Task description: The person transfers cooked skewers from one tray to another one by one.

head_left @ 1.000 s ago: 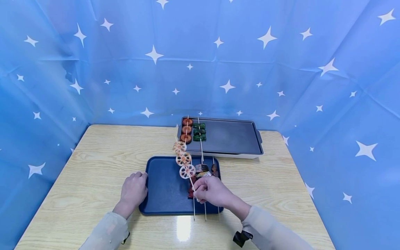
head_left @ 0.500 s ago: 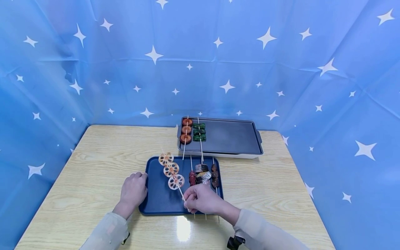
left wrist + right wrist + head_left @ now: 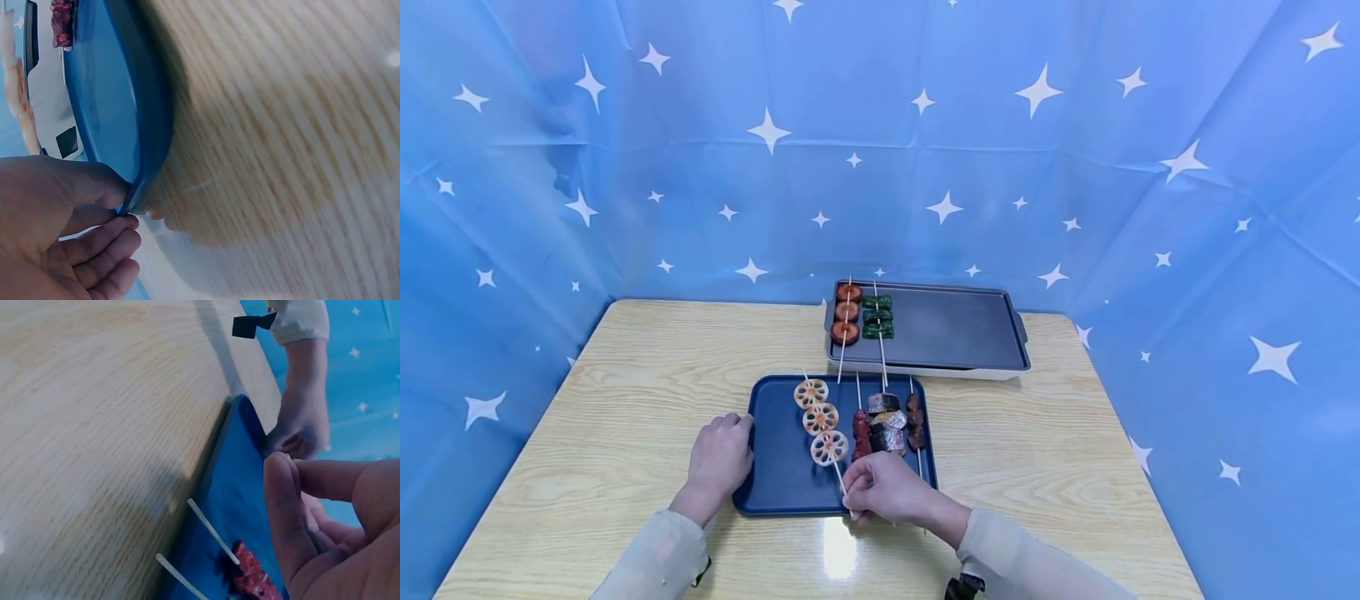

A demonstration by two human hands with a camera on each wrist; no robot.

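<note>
My right hand [image 3: 883, 492] pinches the bare stick end of a lotus root skewer [image 3: 821, 418] between thumb and fingers. Its pale, holed slices hang over or rest on the blue tray [image 3: 775, 483]; which one I cannot tell. My left hand [image 3: 721, 457] grips the tray's left rim, with the thumb on top in the left wrist view [image 3: 94, 187]. Just right of the lotus root, a red meat skewer [image 3: 861, 429] lies on the tray. Beside it are a skewer of silvery-skinned pieces [image 3: 887, 421] and a brown skewer [image 3: 915, 417], their lower ends partly hidden by my right hand.
Behind the tray stands a dark griddle [image 3: 955, 325] on a white base. Along its left side lie a mushroom-like brown skewer [image 3: 846, 311] and a green vegetable skewer [image 3: 877, 317], their sticks reaching over the front edge. A starry blue curtain [image 3: 880, 183] surrounds the wooden table [image 3: 1037, 467].
My right hand has carried the lotus root skewer away from the griddle's front edge, left and toward me, over the tray, then slightly back right. The left hand stays put.
</note>
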